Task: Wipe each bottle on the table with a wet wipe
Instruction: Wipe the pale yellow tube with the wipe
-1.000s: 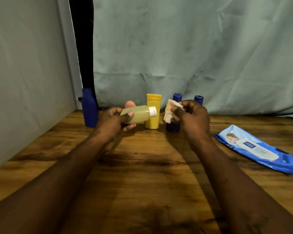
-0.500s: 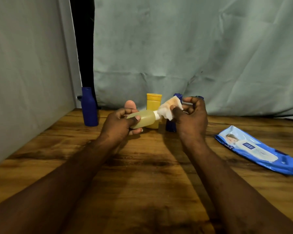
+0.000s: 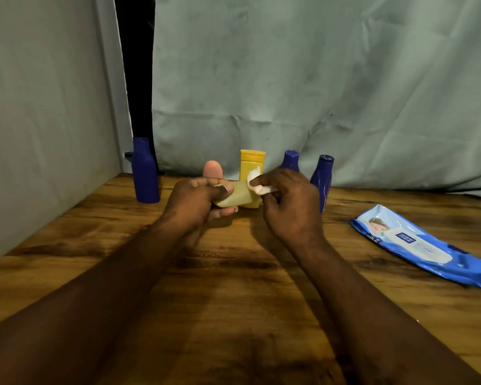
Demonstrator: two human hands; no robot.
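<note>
Pale yellow-green and translucent, the small bottle point(image 3: 235, 195) lies sideways in your left hand point(image 3: 197, 202), held above the table point(image 3: 233, 301) just in front of the yellow bottle point(image 3: 252, 163), which serves as landmark. Your left fingers curl round its body with the thumb on top. Your right hand point(image 3: 289, 209) pinches the wet wipe point(image 3: 257, 186) between thumb and fingertips and presses it against the small bottle's cap end.

Progress, as a judgement: one bottle is mid-wipe. Nothing shows which standing bottles are finished, so count the yellow bottle, the far-left blue bottle point(image 3: 145, 170) and the two blue bottles point(image 3: 324, 176) to the right of the landmark as possibly pending. A pink rounded object point(image 3: 213, 169) just left of the landmark cannot be identified.

Contents: the small bottle appears filled with pale liquid. The yellow and blue bottles are opaque, so their fill is unknown. The wipes pack point(image 3: 417, 243) lies flat, well right of the landmark. How many wipes it holds cannot be told.
</note>
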